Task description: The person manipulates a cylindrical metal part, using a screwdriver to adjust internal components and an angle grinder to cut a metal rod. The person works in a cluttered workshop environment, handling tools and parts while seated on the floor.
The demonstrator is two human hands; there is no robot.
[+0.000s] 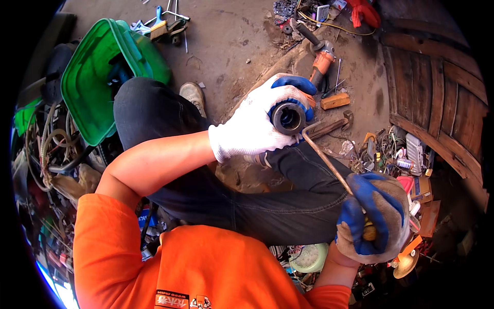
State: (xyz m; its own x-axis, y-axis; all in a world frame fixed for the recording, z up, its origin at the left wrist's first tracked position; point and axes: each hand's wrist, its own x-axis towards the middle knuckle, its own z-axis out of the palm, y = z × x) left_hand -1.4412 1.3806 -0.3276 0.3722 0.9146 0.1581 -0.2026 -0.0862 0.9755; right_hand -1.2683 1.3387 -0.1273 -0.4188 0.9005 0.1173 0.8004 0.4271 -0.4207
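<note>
My left hand (247,121), in a white glove with blue-coated fingers, is wrapped round a short dark metal sleeve (278,120). The sleeve's round open end faces up toward me, and its bore looks dark and uneven inside. In a grey-brown and blue glove, my right hand (381,219) grips a thin metal rod with a bent tip (329,164). A bit of yellow, perhaps its handle, shows between the fingers. The bent tip is close beside the sleeve's lower right rim; whether they touch I cannot tell.
Beyond my hands lie an orange angle grinder (324,61), an orange block (335,101) and a hammer (332,126). A green bin (87,121) stands left of my knee. A brush (159,30) lies far left. Wooden planks (427,92) and mixed clutter (383,149) are at right.
</note>
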